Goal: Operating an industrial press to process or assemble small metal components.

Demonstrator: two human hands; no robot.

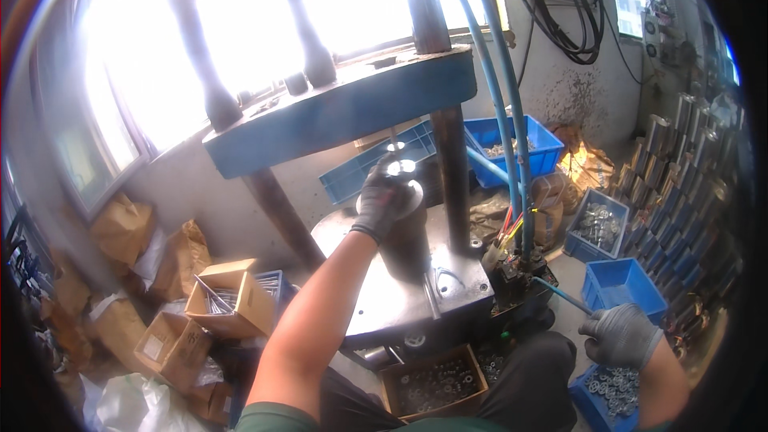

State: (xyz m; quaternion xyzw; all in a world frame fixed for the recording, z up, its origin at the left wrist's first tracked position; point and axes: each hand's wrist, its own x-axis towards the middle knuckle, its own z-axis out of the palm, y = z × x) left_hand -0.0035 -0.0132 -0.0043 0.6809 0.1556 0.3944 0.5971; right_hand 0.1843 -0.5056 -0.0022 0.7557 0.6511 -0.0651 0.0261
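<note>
My left hand [382,202], in a grey glove, reaches under the upper plate of a blue press [344,116]. Its fingers close around a small part at the tooling, but glare and the hand itself hide what it is. Beside this hand sits a shiny round metal disc [412,198] on top of a dark cylindrical block [406,250]. My right hand [622,336], also gloved, is wrapped around the end of a blue lever [562,294] low on the right. A metal rod [431,294] and a pair of open-jawed tongs [450,274] lie on the press bed [376,304].
Blue bins of metal parts [596,224] stand on the right, with another blue bin [624,288] by the lever. Stacked metal tubes [672,184] line the far right. A box of rods [232,296] is at left; a parts tray [432,382] sits between my knees.
</note>
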